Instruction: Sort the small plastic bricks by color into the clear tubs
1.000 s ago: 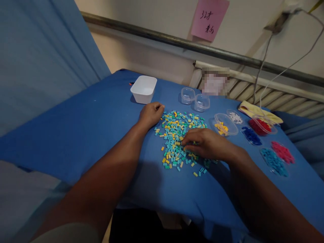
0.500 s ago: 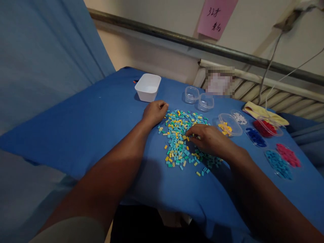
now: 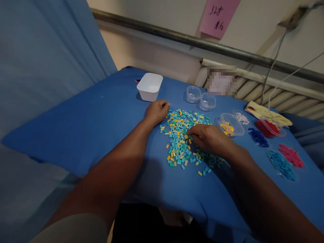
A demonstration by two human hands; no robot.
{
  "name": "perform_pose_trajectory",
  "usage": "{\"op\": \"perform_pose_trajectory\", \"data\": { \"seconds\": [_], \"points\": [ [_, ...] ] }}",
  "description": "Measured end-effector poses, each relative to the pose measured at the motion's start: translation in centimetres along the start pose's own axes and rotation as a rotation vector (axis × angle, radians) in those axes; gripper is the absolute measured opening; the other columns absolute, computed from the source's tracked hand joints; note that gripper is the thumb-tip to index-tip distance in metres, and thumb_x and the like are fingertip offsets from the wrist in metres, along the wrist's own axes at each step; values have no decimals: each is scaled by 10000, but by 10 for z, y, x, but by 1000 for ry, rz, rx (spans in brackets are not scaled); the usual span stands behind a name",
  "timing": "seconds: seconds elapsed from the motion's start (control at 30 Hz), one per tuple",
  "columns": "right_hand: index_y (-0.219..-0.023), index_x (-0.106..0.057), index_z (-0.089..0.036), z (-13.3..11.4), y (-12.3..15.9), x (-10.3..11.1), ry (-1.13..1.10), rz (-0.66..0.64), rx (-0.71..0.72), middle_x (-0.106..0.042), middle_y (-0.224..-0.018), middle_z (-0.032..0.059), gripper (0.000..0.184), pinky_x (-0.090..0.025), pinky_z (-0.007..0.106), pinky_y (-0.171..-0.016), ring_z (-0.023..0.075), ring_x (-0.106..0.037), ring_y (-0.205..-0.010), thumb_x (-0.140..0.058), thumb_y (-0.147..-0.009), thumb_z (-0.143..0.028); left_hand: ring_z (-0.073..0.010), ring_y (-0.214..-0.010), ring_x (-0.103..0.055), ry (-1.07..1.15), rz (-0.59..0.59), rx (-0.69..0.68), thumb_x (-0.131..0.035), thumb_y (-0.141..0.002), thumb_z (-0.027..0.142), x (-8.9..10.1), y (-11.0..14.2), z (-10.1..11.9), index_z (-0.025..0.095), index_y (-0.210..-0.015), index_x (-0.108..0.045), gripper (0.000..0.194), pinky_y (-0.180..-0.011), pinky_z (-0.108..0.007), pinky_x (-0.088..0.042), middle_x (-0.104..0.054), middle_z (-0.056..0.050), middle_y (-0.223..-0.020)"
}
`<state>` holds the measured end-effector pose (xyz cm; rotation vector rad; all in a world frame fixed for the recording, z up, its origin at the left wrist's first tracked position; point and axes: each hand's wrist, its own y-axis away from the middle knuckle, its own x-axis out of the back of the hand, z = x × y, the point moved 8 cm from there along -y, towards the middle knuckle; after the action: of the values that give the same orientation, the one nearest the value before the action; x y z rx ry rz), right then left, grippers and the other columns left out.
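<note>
At the toy building bricks; right hand bent, left hand curled; couldn't tell either's grasp; light pinches seemed best.

Left of the left hand the blue cloth-covered worktop leaves a wide passage, but a white rectangular plastic tub stands just beyond it, small multicoloured plastic bricks fill the space between the hands, and clear plastic containers obstruct the right hand's right.
</note>
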<state>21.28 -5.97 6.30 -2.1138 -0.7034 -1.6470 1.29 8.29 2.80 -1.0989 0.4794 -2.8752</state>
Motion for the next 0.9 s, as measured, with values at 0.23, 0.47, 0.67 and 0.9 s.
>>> {"op": "perform_pose_trajectory", "data": {
  "seconds": [0.23, 0.47, 0.67, 0.9],
  "points": [
    [-1141, -773, -198, -13, 9, 0, -46, -64, 75, -782, -1114, 91, 175, -507, 339, -891, 242, -720, -1011, -644, -1025, -224, -245, -843, -689, 0, 3, -23, -585, -1006, 412, 0, 1, 2, 204, -937, -805, 310, -765, -344, -479, -788, -56, -873],
    [-1125, -778, -207, -19, 8, -9, -95, -158, 46, -778, -1107, 79, 206, -506, 334, -873, 240, -712, -1016, -690, -950, -143, -254, -869, -693, 5, 2, -12, -595, -1008, 410, -1, -1, 0, 206, -961, -813, 302, -791, -346, -491, -794, -65, -895],
    [-1010, -766, -193, -24, 7, -14, -85, -167, 97, -761, -1044, 78, 172, -474, 310, -838, 218, -691, -979, -627, -971, -101, -249, -842, -683, -5, 9, -21, -589, -1004, 415, -1, -1, 0, 207, -935, -807, 309, -774, -346, -480, -784, -60, -870],
    [-949, -749, -197, -20, 4, -10, -42, -120, 89, -765, -934, 46, 204, -419, 275, -744, 177, -675, -848, -585, -945, -76, -244, -853, -690, -5, 12, -22, -584, -1010, 430, -2, -2, -2, 210, -952, -810, 320, -752, -335, -474, -795, -55, -886]
  ]
}}
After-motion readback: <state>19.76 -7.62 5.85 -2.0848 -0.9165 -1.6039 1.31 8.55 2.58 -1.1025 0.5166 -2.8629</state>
